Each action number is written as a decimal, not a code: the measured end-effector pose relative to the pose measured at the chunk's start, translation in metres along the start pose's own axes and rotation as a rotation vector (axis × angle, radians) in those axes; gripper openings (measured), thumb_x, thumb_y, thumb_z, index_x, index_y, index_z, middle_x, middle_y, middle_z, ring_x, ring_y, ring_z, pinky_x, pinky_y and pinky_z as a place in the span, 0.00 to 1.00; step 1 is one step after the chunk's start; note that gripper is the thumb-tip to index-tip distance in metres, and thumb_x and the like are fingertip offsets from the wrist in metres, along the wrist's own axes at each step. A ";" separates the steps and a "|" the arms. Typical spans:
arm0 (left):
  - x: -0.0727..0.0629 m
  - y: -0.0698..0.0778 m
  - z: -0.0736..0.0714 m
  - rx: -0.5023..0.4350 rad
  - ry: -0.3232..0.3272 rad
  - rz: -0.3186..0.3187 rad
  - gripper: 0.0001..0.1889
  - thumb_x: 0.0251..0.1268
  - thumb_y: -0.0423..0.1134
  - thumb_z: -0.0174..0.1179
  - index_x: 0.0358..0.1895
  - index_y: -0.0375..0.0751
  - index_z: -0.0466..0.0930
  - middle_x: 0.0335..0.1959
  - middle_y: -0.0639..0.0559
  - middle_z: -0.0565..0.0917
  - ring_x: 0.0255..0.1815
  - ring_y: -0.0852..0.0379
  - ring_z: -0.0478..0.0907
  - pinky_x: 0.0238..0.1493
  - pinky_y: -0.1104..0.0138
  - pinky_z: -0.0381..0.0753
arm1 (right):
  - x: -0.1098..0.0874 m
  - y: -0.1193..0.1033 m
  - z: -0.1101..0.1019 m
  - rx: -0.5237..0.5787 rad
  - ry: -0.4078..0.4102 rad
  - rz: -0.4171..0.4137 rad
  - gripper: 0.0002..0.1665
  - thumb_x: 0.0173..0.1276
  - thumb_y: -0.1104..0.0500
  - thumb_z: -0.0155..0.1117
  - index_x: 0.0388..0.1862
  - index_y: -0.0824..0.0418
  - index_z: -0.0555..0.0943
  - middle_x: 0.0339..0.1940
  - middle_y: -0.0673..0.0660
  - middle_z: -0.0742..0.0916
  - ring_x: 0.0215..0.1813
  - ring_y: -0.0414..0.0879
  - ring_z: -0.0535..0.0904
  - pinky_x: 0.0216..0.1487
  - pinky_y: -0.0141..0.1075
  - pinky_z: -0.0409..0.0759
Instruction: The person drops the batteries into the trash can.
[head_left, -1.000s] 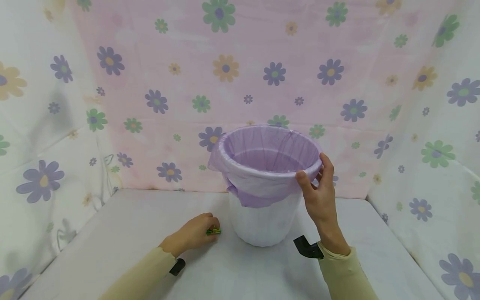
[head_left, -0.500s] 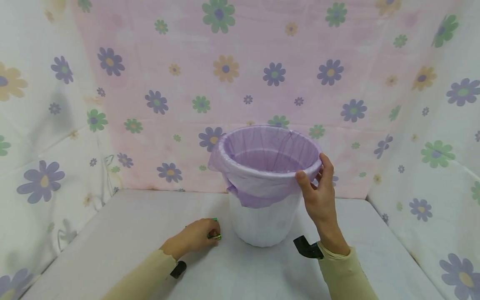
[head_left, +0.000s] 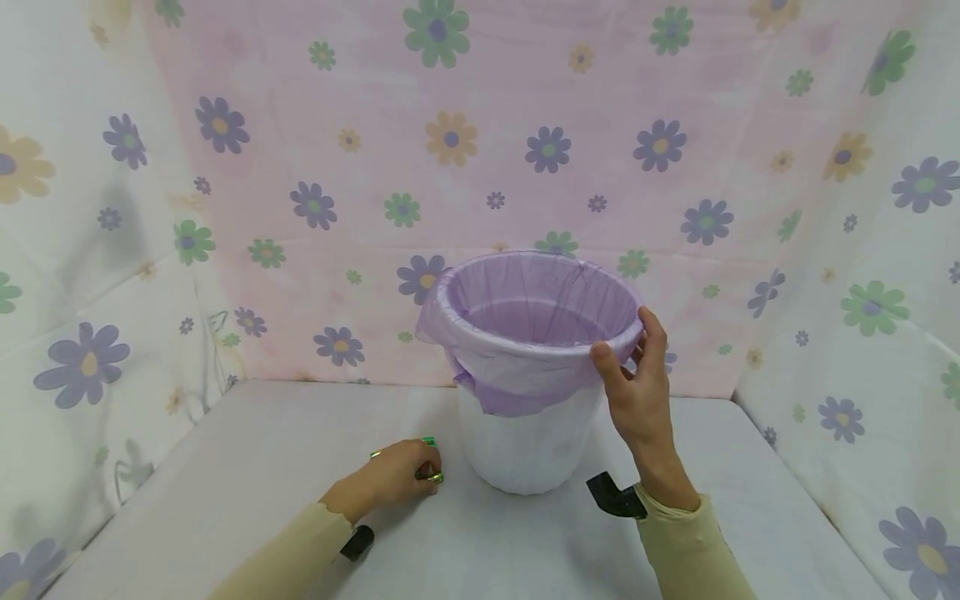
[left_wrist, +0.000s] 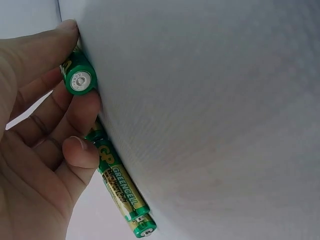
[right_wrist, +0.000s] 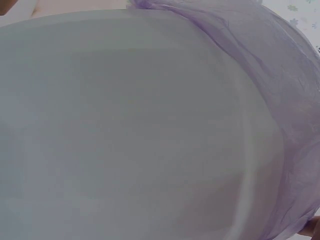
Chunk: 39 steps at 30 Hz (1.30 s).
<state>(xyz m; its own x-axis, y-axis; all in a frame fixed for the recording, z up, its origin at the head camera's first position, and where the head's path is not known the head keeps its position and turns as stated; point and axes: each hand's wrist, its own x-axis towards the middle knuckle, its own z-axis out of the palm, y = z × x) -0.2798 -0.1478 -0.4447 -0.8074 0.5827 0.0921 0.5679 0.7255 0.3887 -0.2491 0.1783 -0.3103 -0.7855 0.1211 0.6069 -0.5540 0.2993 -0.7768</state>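
My left hand (head_left: 390, 473) is low on the table, left of a white bin (head_left: 528, 454). Its thumb and fingers pinch a green and gold battery (left_wrist: 79, 75), whose flat silver end faces the left wrist camera. Several more such batteries lie on the table by the hand; one battery (left_wrist: 122, 185) shows the words GP Greencell, and another battery (head_left: 429, 441) peeks out past the knuckles. My right hand (head_left: 639, 392) grips the bin's right rim, thumb in front and fingers behind, over a purple bin liner (head_left: 517, 383). The bin stands upright.
The white tabletop (head_left: 270, 442) meets a flowered pink cloth backdrop (head_left: 495, 100) behind the bin. Flowered white cloth also hangs at both sides. Each wrist carries a black mount (head_left: 617, 496).
My left hand has moved slightly towards me, and batteries previously covered now show beyond its knuckles. The right hand and the bin have stayed put.
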 end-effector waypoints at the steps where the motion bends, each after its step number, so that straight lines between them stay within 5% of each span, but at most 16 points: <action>1: 0.000 0.000 0.000 0.001 0.002 0.001 0.06 0.54 0.37 0.70 0.33 0.47 0.81 0.25 0.63 0.73 0.28 0.66 0.68 0.32 0.69 0.70 | 0.000 0.000 0.000 -0.002 0.002 -0.001 0.44 0.67 0.48 0.60 0.76 0.47 0.49 0.69 0.60 0.63 0.65 0.57 0.65 0.62 0.60 0.64; 12: -0.003 0.003 -0.002 -0.042 -0.013 0.036 0.06 0.54 0.36 0.70 0.34 0.47 0.82 0.26 0.65 0.73 0.30 0.65 0.70 0.31 0.71 0.72 | 0.000 -0.001 0.000 -0.007 0.002 -0.011 0.44 0.67 0.49 0.60 0.76 0.48 0.49 0.69 0.60 0.63 0.65 0.57 0.65 0.62 0.60 0.65; 21: -0.005 0.019 -0.011 0.031 0.004 0.095 0.05 0.57 0.37 0.68 0.35 0.48 0.82 0.26 0.66 0.73 0.30 0.66 0.69 0.33 0.71 0.71 | -0.001 -0.001 0.000 0.013 0.000 -0.003 0.44 0.67 0.49 0.60 0.76 0.48 0.49 0.68 0.61 0.64 0.65 0.57 0.65 0.62 0.59 0.65; 39: -0.007 0.093 -0.080 0.028 -0.014 0.251 0.07 0.57 0.39 0.68 0.38 0.49 0.81 0.28 0.64 0.72 0.27 0.66 0.69 0.33 0.72 0.72 | -0.001 0.000 0.000 0.015 -0.004 0.010 0.43 0.68 0.49 0.59 0.76 0.46 0.48 0.68 0.61 0.65 0.65 0.55 0.66 0.63 0.57 0.66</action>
<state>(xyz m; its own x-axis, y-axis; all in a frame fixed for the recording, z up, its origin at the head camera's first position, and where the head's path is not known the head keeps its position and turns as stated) -0.2347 -0.1139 -0.3357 -0.6386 0.7505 0.1699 0.7545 0.5672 0.3301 -0.2482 0.1784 -0.3107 -0.7923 0.1198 0.5983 -0.5500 0.2843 -0.7853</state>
